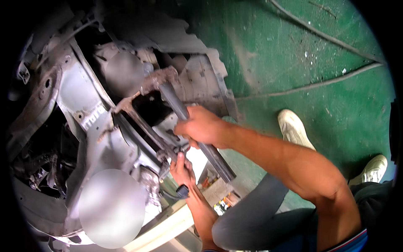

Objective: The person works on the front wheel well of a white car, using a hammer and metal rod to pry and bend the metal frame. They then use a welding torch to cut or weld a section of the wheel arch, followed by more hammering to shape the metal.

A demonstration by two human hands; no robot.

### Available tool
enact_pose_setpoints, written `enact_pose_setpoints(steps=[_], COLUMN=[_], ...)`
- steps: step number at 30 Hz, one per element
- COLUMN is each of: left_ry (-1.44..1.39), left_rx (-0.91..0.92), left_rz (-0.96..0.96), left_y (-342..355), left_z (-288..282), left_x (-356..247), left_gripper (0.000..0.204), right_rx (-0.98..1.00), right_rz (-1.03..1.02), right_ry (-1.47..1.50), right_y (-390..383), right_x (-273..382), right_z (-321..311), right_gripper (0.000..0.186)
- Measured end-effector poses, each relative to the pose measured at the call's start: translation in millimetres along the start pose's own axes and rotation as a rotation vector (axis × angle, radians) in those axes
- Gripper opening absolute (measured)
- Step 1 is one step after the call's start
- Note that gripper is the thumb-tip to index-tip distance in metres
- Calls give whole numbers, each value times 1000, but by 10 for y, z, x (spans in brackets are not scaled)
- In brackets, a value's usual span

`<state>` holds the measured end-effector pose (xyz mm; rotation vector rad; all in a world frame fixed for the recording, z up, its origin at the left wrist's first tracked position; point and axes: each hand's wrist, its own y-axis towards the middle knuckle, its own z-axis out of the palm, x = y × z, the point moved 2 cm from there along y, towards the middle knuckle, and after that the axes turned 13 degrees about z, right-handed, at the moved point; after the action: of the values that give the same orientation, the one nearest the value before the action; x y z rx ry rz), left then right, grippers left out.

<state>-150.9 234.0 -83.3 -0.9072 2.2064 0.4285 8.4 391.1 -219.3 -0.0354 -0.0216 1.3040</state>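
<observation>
My right hand (203,128) is wrapped round the dark tubular handle of a hammer (174,101). Its rusty, blocky head lies just above a second metal tool (142,124), overlapping it in the picture; whether they touch I cannot tell. This second tool has a worn, T-shaped end and a long shaft, and my left hand (181,170) is closed on its lower end, thumb uppermost. A dark watch sits on my left wrist. Both tools lie over the opened grey metal bodywork (111,147) of a vehicle, beside a dark cavity.
Torn sheet metal (201,80) with a jagged edge stands out to the right of the cavity. Cables (310,86) run across the green floor (264,54). White shoes (294,128) and bent knees are at the right. Below the hammer handle is a box (222,191) of small items.
</observation>
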Motion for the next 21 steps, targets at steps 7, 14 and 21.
enact_pose_setpoints(steps=[7, 14, 21], left_ry=[206, 280, 209], left_rx=[-190, -187, -195], left_rz=[329, 275, 276], left_y=[161, 228, 269], left_z=[18, -66, -151], left_x=[213, 243, 269], left_gripper=[18, 34, 35], right_rx=[22, -25, -38], right_rz=[-31, 9, -20], right_ry=[23, 60, 52], right_y=[24, 9, 59], right_x=[-69, -85, 41], right_z=[-8, -46, -98], right_gripper=[18, 15, 18])
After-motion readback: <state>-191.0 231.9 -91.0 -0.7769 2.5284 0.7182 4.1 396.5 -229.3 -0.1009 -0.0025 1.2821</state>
